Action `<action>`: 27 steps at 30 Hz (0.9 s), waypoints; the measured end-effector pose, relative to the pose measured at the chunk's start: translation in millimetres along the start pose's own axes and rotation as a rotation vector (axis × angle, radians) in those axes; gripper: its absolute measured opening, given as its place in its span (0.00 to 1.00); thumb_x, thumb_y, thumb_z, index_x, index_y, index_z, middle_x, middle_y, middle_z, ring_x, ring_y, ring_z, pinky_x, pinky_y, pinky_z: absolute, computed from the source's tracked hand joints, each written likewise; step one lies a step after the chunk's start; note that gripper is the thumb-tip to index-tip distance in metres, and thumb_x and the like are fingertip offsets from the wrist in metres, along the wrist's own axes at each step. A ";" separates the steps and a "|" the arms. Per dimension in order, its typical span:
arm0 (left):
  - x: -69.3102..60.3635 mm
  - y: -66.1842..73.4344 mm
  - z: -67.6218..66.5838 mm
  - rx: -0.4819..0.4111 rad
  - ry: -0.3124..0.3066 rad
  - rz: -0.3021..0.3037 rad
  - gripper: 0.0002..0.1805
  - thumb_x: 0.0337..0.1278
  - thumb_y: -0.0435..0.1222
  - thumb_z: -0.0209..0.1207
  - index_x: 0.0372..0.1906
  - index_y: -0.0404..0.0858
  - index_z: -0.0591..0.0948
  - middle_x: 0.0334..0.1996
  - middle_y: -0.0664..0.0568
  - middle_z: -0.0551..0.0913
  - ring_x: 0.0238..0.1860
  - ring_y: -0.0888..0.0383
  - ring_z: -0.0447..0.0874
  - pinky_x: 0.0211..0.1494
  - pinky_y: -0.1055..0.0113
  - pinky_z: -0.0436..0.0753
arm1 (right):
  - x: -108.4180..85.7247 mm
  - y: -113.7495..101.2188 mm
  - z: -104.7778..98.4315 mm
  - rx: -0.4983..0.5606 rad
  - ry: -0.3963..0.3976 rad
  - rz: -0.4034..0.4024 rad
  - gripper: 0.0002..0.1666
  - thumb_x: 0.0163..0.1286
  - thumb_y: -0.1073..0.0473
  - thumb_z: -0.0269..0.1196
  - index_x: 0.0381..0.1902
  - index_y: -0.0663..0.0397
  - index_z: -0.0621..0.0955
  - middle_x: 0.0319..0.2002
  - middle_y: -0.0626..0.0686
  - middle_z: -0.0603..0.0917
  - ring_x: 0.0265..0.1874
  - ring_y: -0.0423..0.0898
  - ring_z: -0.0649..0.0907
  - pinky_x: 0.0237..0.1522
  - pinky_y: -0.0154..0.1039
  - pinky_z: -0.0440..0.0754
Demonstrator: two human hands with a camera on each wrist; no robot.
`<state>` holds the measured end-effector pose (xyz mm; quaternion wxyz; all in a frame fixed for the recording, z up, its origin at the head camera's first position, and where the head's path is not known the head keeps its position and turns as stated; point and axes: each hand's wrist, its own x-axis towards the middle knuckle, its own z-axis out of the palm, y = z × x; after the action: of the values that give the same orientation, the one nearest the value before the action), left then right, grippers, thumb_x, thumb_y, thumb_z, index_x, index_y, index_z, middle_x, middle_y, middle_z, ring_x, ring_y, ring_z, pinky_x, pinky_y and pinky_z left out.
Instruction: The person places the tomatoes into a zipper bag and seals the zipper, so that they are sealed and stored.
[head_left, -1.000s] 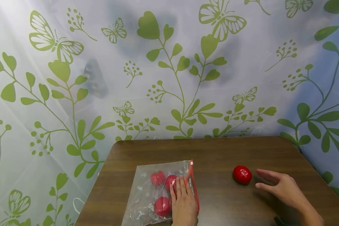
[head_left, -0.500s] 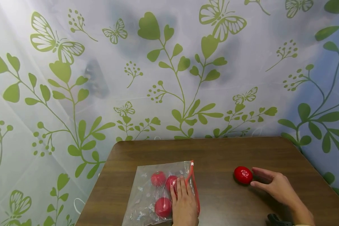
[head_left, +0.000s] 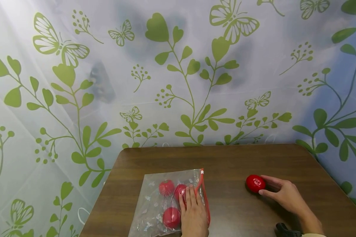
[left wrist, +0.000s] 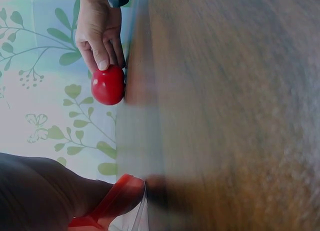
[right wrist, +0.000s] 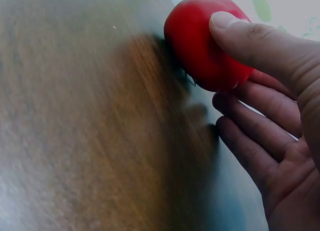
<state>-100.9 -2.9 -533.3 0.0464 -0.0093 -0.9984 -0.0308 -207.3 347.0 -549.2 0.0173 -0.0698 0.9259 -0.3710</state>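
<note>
In the head view a clear zip bag (head_left: pixel 148 197) with an orange zipper edge (head_left: pixel 207 205) lies on the left side of the table, and several red tomatoes (head_left: pixel 171 217) show inside it. My left hand (head_left: pixel 194 214) rests on the bag by that edge, its fingers straight and pointing away from me. Farther right, a glossy red tomato (head_left: pixel 253 182) sits on the tabletop. My right hand (head_left: pixel 287 194) has its thumb and index finger on either side of this tomato (right wrist: pixel 195 41). In the right wrist view the thumb (right wrist: pixel 260 43) lies against its skin, and the other fingers extend below.
A brown wood-grain table (head_left: pixel 225 158) spans the lower part of the head view. Behind it hangs a pale curtain (head_left: pixel 181 82) printed with green leaves and butterflies. A dark band (head_left: pixel 286 230) is on my right wrist.
My right hand has moved left until its thumb and index finger meet the lone tomato. The left hand and the bag have stayed in place.
</note>
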 end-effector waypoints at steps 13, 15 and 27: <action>-0.5 0.2 -0.6 0.001 0.017 0.000 0.66 0.21 0.40 0.89 0.79 0.34 0.73 0.83 0.36 0.67 0.85 0.39 0.64 0.85 0.35 0.63 | -0.4 -2.5 4.1 0.023 -0.004 -0.004 0.46 0.64 0.39 0.81 0.71 0.59 0.82 0.67 0.69 0.85 0.61 0.64 0.89 0.50 0.37 0.92; -0.5 0.3 -0.5 -0.003 0.010 -0.002 0.67 0.20 0.40 0.89 0.79 0.34 0.72 0.83 0.37 0.67 0.85 0.39 0.64 0.85 0.35 0.63 | -1.5 -3.0 4.5 0.023 0.004 -0.010 0.45 0.64 0.40 0.81 0.71 0.59 0.83 0.67 0.68 0.85 0.60 0.63 0.90 0.49 0.35 0.92; -0.9 0.3 -0.5 -0.002 -0.010 -0.003 0.65 0.23 0.40 0.89 0.79 0.35 0.73 0.84 0.37 0.66 0.85 0.38 0.63 0.85 0.35 0.63 | -10.5 -14.7 4.8 0.034 0.007 -0.025 0.42 0.64 0.40 0.81 0.69 0.54 0.85 0.65 0.64 0.88 0.56 0.53 0.93 0.47 0.29 0.89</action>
<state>-100.0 -2.7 -532.9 0.0416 -0.0080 -0.9986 -0.0320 -194.8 334.6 -542.8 0.0104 -0.0797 0.9186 -0.3869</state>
